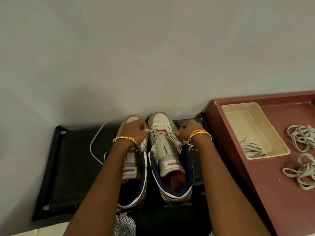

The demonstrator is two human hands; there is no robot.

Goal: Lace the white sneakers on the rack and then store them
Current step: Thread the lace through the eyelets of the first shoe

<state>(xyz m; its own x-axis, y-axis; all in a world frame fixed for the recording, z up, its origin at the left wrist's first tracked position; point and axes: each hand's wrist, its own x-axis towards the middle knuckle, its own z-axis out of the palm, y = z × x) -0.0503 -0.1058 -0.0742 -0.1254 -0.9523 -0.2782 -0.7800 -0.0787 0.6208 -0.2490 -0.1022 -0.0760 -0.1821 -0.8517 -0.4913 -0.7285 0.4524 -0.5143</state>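
Note:
Two white high-top sneakers with navy collars stand side by side on a black rack (68,167), toes toward the wall. The right sneaker (167,160) has its tongue up and a white lace running through its lowest eyelets. My left hand (134,132) pinches one end of that lace at the sneaker's left side. On the opposite side, my right hand (188,131) pinches the other end. The left sneaker (134,174) lies partly under my left forearm. A long loose lace (95,142) curves over the rack to the left.
A maroon cabinet top (272,193) adjoins the rack on the right. On it sits a cream tray (252,126) holding a bundled lace (252,149), with two more lace bundles (301,137) beside it. A plain wall rises right behind the rack.

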